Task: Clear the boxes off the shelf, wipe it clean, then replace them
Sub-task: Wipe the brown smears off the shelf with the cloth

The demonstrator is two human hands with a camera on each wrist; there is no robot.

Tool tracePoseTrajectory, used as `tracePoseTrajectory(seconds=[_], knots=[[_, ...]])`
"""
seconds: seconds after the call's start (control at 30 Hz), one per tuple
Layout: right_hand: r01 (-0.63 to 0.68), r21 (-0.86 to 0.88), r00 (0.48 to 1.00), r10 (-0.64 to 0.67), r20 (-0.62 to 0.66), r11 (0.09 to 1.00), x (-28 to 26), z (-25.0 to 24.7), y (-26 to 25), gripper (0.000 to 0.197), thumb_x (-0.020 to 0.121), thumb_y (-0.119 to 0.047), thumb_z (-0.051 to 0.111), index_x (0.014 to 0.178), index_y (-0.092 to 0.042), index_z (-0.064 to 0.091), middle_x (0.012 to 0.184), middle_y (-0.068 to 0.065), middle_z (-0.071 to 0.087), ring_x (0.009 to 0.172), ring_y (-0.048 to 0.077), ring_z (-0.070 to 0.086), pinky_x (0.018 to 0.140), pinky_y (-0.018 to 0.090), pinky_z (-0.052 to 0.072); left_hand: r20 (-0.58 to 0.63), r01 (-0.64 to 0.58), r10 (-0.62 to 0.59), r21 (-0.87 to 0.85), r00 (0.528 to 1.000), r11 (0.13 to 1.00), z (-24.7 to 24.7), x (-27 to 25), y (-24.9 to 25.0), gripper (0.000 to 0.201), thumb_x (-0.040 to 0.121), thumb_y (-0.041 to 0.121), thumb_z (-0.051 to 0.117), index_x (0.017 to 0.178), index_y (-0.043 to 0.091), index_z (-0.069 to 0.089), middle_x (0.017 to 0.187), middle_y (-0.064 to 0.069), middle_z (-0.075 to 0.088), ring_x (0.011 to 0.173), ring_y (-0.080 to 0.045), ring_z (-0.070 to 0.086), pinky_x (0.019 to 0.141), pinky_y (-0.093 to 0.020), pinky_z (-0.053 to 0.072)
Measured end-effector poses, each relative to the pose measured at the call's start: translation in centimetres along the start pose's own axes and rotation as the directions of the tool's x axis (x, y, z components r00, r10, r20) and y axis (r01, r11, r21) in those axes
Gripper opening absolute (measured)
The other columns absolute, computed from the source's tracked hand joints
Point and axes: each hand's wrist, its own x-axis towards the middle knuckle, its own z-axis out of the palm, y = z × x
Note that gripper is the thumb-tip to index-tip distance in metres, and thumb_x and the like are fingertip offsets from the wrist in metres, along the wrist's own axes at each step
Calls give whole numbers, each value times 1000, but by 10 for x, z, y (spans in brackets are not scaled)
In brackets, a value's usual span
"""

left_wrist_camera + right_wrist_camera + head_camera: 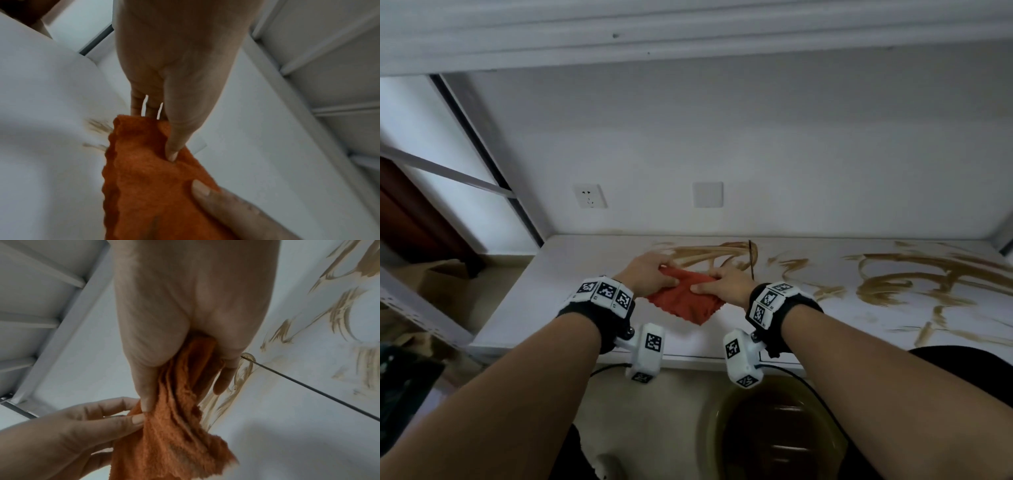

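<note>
A white shelf (774,329) runs wide and flat under a plain white wall (722,137). Brown smears (914,281) cross the shelf in long, streaky curves, thick on the right and thinner near the middle. A thin dark stick (751,258) lies on the smears just beside the right hand. Two square white plates sit on the wall: a socket (590,196) and a blank cover (707,194). Another white board (688,31) hangs above. Down on the floor sits a round basin (774,442) of dark brown water, and a cardboard box (443,282) stands on the floor to the left.

An orange cloth (685,301) lies bunched on the shelf near its front edge. It looks soft and fuzzy, with a wavy edge and many folds.

The left hand (650,274) pinches the cloth, thumb on top and fingers tucked behind. The right hand (726,284) also grips it, with folds squeezed between thumb and fingers. The two thumbs almost touch.
</note>
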Motion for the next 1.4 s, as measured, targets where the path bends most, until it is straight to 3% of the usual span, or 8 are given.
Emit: tracePoseTrajectory(seconds=[0.13,0.37,0.57,0.67,0.8,0.97,1.17,1.4], knots=[[-109,-139,993,100,-70,984,9,-4,21,13,83,-26,65,81,-13,61,87,10,65,79,24,63,78,39,54,-80,5,11,198,997,980,10,11,-19,30,90,15,54,119,14,61,121,-8,63,113,-24,56,95,-27,41],[-196,-472,971,104,-215,859,32,-2,55,28,87,-19,56,108,-3,48,97,11,55,84,23,54,62,27,42,-19,155,-156,303,988,940,21,32,-77,33,94,8,42,121,17,60,136,-8,52,123,-26,50,99,-30,41],[55,-726,990,-134,-52,686,61,25,59,48,92,-6,43,137,2,27,134,20,41,108,29,50,85,35,41,52,207,-244,377,968,903,32,45,-110,36,96,8,36,125,17,57,138,-6,49,126,-24,46,103,-31,39],[155,-789,986,-39,164,595,77,47,76,50,89,-3,47,136,-6,31,141,14,34,123,31,42,98,39,39,90,192,-251,418,964,888,40,51,-115,37,96,9,37,128,17,54,137,-6,49,127,-25,45,104,-32,38],[208,-853,970,13,244,478,89,61,95,58,87,-33,57,139,-23,31,150,2,22,134,31,23,107,49,32,129,169,-256,466,958,868,53,57,-120,39,96,10,40,133,18,51,140,-5,46,130,-23,42,107,-33,37],[244,-857,958,26,287,454,99,55,99,59,95,-53,35,149,-33,17,159,-7,8,145,25,8,114,48,15,108,192,-288,521,952,832,71,59,-123,44,96,12,37,140,15,46,145,-5,43,133,-22,41,109,-31,36],[308,-879,938,38,345,363,116,49,104,51,101,-28,30,150,-31,13,159,-2,2,146,24,6,116,47,16,9,321,-378,509,926,798,83,66,-116,28,90,12,45,108,9,67,109,-7,65,98,-24,63,78,-28,48],[46,-866,983,131,128,498,124,1,118,62,98,-15,38,150,-31,9,159,3,-3,146,29,2,119,49,7,-17,370,-416,492,909,788,79,71,-103,32,91,9,43,59,9,43,60,-3,44,52,-15,41,62,-26,41]])
